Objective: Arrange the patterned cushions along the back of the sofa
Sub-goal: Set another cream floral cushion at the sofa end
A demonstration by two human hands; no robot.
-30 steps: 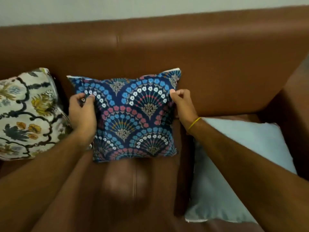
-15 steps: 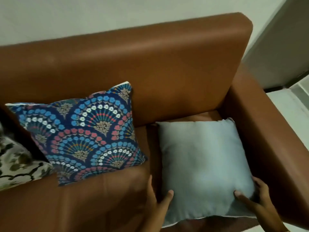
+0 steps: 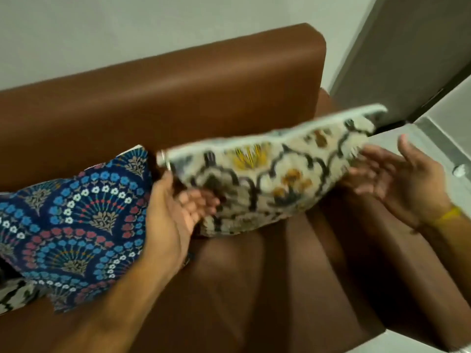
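A cream floral cushion (image 3: 270, 184), motion-blurred, hangs tilted in the air above the right seat of the brown sofa (image 3: 193, 98), patterned side toward me. My left hand (image 3: 175, 215) grips its left end, thumb on the edge and fingers underneath. My right hand (image 3: 400, 182) is at its right end, palm up with fingers spread, at most brushing the fabric. A blue fan-patterned cushion (image 3: 76, 220) leans against the sofa back on the left. A second cream patterned cushion (image 3: 12, 296) shows only a corner at the lower left edge.
The sofa's right armrest (image 3: 397, 271) runs under my right forearm. Behind the sofa is a pale wall (image 3: 127, 29). A grey panel (image 3: 413, 47) and light floor tiles (image 3: 448, 128) lie to the right.
The cushion that lay pale side up on the right seat has been lifted and turned, its floral side now showing. Both hands rose from its front corners to its ends.
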